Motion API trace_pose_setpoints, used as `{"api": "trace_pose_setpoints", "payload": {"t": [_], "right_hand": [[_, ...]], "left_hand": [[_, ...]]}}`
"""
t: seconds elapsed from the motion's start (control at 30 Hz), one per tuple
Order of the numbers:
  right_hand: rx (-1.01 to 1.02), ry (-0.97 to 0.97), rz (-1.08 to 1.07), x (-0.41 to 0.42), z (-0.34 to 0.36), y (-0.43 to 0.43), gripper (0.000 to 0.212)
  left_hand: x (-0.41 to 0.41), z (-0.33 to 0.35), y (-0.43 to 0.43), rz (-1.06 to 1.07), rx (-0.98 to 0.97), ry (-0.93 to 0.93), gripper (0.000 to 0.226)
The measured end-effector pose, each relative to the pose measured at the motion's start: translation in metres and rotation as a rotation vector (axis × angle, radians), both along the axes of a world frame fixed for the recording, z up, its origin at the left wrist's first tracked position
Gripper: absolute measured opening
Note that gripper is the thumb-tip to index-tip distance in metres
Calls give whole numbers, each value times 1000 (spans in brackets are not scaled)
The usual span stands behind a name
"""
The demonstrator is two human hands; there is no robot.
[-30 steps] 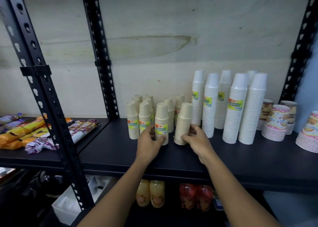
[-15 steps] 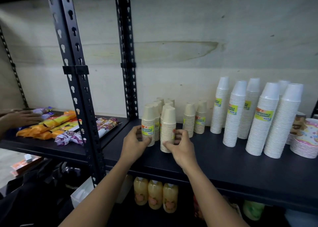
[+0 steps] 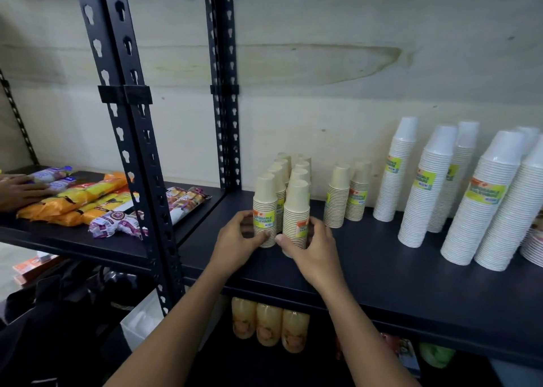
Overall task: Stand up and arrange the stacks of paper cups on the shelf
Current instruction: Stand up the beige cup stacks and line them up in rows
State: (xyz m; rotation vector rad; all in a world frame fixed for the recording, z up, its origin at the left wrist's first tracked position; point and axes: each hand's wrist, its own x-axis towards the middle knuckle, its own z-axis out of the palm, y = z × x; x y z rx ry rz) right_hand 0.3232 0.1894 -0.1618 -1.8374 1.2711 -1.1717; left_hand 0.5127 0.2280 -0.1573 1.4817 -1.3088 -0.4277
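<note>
Two rows of short beige paper cup stacks stand upright on the black shelf point(image 3: 382, 272), running back toward the wall. My left hand point(image 3: 239, 241) grips the base of the front left beige stack point(image 3: 265, 207). My right hand point(image 3: 313, 247) grips the base of the front right beige stack point(image 3: 296, 210); the two stacks stand side by side, almost touching. Two more beige stacks point(image 3: 348, 194) stand apart to the right. Tall white cup stacks point(image 3: 426, 187) stand further right.
A black slotted upright post point(image 3: 138, 163) rises just left of my left arm. Snack packets point(image 3: 76, 201) lie on the left shelf, where another person's hand point(image 3: 17, 190) rests. Juice bottles point(image 3: 269, 323) stand on the shelf below. Patterned cups point(image 3: 533, 245) sit at the far right edge.
The view has swung left. Both hands have slid the two front beige stacks leftward into line with the rows behind, leaving two beige stacks apart on the right.
</note>
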Motion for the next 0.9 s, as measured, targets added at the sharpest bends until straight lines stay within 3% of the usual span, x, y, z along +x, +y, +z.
{"api": "trace_pose_setpoints", "payload": {"t": [0.17,0.57,0.9], "right_hand": [[105,3,120,-7,3,0,76],[-67,65,-86,18,1,-5,64],[-57,68,-57,12,-4,-6,62]], "left_hand": [[10,1,0,-77,34,111,60],[7,-3,1,-66,32,90,55],[6,0,1,-76,33,84,55]]}}
